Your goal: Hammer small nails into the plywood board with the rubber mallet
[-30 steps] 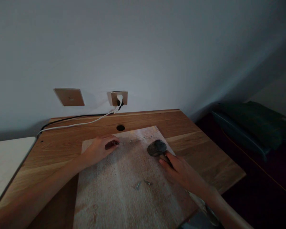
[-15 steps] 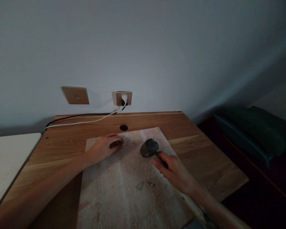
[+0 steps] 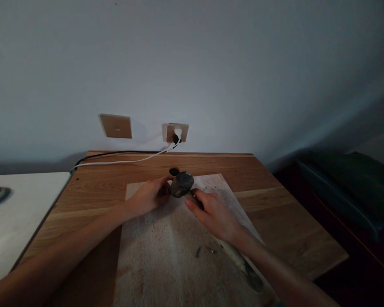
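My right hand (image 3: 213, 213) is wrapped around the wooden handle of a mallet (image 3: 182, 184) with a dark, rounded, worn head. The handle runs back under my forearm toward the lower right. My left hand (image 3: 150, 194) is closed, its thumb and fingers pinched together right beside the mallet head; whatever they hold is hidden. Both hands are over a pale, scuffed wooden board (image 3: 156, 256). Two screws or nails (image 3: 211, 250) lie loose on the board, below my right hand.
Beneath the board is a wooden desk (image 3: 275, 209) with a round cable hole (image 3: 174, 171) near its back. A wall socket (image 3: 177, 133) holds plugs with a white and a black cable. A white surface (image 3: 25, 213) stands at left, a dark green cushion (image 3: 348, 187) at right.
The mallet has swung left and up, from over the middle of the board to right beside my left hand. My left hand's fingers now point toward the mallet head. The view has shifted slightly left.
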A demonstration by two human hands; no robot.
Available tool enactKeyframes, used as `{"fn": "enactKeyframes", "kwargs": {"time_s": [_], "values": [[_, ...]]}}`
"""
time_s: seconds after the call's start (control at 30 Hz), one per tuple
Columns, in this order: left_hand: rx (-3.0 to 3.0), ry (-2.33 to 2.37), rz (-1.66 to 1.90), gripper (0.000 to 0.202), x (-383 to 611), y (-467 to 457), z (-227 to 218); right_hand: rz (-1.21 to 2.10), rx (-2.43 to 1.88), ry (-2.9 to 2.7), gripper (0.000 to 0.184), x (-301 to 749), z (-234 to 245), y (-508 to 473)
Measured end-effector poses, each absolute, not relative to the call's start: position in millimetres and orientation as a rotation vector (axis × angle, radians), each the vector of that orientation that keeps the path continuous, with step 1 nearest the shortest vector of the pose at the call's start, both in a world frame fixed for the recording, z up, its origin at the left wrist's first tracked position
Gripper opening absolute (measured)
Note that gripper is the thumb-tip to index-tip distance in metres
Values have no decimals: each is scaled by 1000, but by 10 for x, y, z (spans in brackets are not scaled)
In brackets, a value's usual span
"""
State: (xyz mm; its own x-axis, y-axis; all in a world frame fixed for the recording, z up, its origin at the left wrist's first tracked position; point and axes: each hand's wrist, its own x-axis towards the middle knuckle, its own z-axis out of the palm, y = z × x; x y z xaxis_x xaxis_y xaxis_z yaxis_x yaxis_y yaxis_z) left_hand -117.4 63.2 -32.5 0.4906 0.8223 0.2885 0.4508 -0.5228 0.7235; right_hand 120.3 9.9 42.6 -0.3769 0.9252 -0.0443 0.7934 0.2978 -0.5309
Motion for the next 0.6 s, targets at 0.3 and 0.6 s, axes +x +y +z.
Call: {"fn": "enactKeyframes", "kwargs": {"time_s": [0.3,0.6], "values": [[2190,1039,873,45,-1172,659,-358,521,-1593,-2423,20,1177,440,108],[2190,1050,849,42,-1181,643,-337,367,-1596,-2493,24,1156,437,97]]}}
